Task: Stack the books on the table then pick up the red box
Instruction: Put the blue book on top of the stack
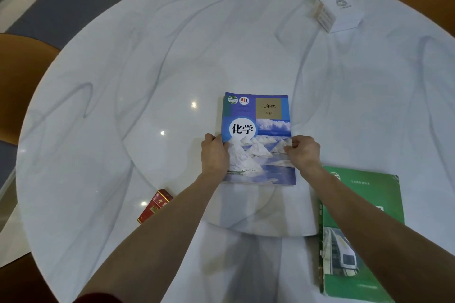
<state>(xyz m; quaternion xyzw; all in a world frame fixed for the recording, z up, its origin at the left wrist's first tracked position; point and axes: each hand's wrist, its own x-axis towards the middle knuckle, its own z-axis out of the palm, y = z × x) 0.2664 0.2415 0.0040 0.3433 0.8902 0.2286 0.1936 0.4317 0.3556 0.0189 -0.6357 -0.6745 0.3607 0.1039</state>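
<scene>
While both hands clasp the blue book [258, 139], the green book [362, 233] lies just right.
Left hand [214, 156] and right hand [304, 152] pinch its long edges; right is nearer.

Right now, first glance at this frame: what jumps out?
The blue book near the middle of the round white table, gripped on its side edges by the left hand and the right hand. Next, the green book lying flat at the near right, partly under the right forearm. The red box sits at the near left beside the left forearm, and a white box stands at the far right.
</scene>
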